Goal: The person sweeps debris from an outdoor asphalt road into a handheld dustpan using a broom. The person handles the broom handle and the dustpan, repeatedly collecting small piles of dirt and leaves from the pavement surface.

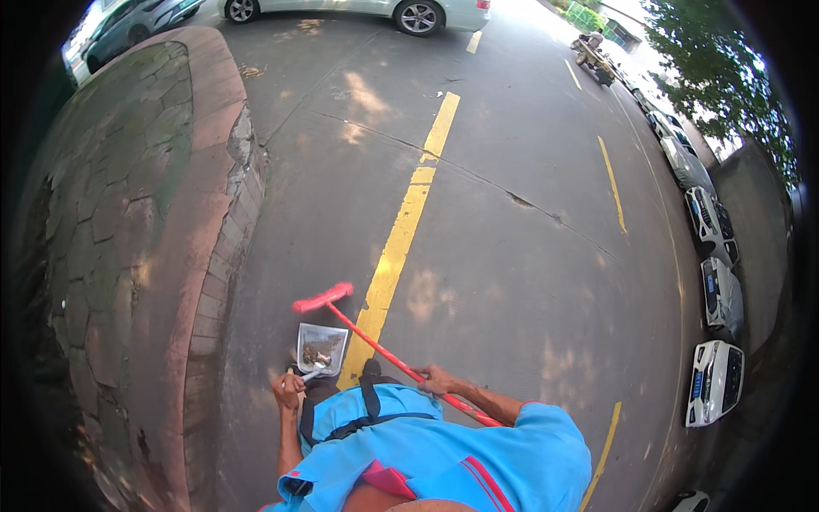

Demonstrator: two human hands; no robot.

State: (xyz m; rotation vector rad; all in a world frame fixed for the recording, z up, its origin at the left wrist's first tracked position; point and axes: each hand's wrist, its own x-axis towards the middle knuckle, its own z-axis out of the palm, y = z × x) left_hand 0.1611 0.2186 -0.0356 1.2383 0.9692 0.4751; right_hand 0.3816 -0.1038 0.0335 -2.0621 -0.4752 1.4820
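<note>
My left hand is closed around the pale handle of a long-handled dustpan. The whitish dustpan is close to the road surface, with dry leaves and debris inside. My right hand grips the red shaft of a broom, which slants forward and left from beside my right arm. Beyond the dustpan, the broom's red head is over the asphalt; whether it touches the ground I cannot tell.
A raised stone-paved kerb runs along the left. A yellow line and a crack mark the road. Ahead stands a pale car. Parked cars line the right side, and a person on a motor tricycle is farther off.
</note>
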